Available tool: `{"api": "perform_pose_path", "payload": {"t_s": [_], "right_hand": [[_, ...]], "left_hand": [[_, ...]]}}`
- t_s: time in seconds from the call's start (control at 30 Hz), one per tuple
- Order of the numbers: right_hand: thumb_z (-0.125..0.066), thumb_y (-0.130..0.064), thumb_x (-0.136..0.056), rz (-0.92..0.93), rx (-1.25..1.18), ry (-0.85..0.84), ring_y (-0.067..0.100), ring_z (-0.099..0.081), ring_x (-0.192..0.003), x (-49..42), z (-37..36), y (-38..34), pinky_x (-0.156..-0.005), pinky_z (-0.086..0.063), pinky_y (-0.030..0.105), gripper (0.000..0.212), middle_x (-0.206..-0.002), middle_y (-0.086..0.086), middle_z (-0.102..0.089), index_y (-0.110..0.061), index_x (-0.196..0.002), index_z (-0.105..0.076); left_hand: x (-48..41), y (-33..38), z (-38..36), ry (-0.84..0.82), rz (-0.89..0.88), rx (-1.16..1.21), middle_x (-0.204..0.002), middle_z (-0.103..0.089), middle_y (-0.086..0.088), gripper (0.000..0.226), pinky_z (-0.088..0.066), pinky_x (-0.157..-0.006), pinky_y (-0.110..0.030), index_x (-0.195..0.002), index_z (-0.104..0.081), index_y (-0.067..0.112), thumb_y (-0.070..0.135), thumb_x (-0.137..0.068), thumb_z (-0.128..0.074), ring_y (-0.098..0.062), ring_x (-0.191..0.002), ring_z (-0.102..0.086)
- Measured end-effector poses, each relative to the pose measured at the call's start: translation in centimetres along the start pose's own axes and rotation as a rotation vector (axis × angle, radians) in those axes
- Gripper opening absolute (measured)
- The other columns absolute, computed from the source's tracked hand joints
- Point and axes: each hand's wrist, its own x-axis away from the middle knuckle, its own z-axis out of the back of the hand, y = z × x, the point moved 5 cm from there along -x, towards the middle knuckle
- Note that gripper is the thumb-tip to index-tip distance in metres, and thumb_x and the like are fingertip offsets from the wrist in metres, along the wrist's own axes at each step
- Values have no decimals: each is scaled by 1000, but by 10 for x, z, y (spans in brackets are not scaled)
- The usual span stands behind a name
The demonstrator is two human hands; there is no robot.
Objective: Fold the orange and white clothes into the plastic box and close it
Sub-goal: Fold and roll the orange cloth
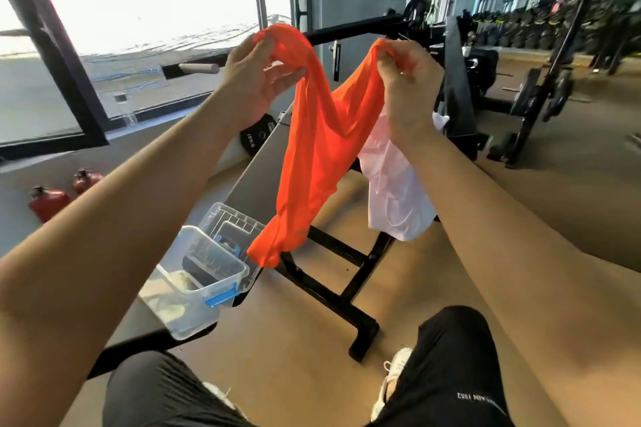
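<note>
Near left, on the bench (256,163): plastic box (194,284), open and holding no clothes, its lid (232,227) lying just beyond it; packing and closing both remain to be done. Mid-scene, raised above the bench: orange garment (312,156), unfolded, hanging slack between the left hand (256,80) and right hand (406,80), each pinching a bunched top edge between fingers and thumb. Just behind it to the right: white garment (395,198), draped over the bench's edge, untouched, folding not begun.
</note>
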Motion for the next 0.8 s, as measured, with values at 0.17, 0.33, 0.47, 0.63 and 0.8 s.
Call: {"api": "perform_pose_path", "payload": {"t_s": [0.17, 0.33, 0.47, 0.63, 0.8], "right_hand": [[-71, -5, -87, -169, 235, -116, -1, -62, -55, 7, 22, 15, -59, -52, 17, 4, -70, 1, -69, -6, -86, -75], [-74, -23, -84, -259, 618, -172, 18, -69, -70, 25, 68, 63, -73, -62, 44, 13, -77, 10, -75, -11, -83, -79], [-72, -24, -82, -398, 802, -147, 28, -71, -65, 59, 119, 107, -66, -60, 46, 17, -70, 13, -74, -8, -76, -77], [-72, -24, -87, -643, 779, 19, 18, -61, -76, 111, 176, 163, -59, -41, 28, 17, -78, 5, -66, -9, -92, -78], [-68, -22, -93, -884, 565, 84, 20, -62, -82, 150, 201, 224, -78, -53, 31, 12, -94, 6, -68, -14, -101, -70]], "left_hand": [[5, -26, 0, 68, -3, -253, -80, -71, -1, 14, -60, -73, -35, -94, -66, 17, 24, -101, -57, -16, -66, -70], [24, -84, 55, 259, 71, -509, -51, -58, 5, 22, -42, -53, -27, -67, -65, 19, 16, -89, -63, -9, -48, -49], [46, -145, 127, 379, 216, -616, -41, -51, 10, 26, -40, -49, -23, -63, -65, 18, 20, -88, -66, -4, -42, -46], [87, -223, 218, 509, 468, -641, -49, -56, 8, 23, -53, -63, -33, -78, -66, 11, 28, -94, -67, -7, -43, -49], [106, -264, 238, 523, 523, -662, -81, -60, -8, 35, -50, -68, -34, -112, -72, 5, 33, -92, -70, -17, -63, -51]]}}
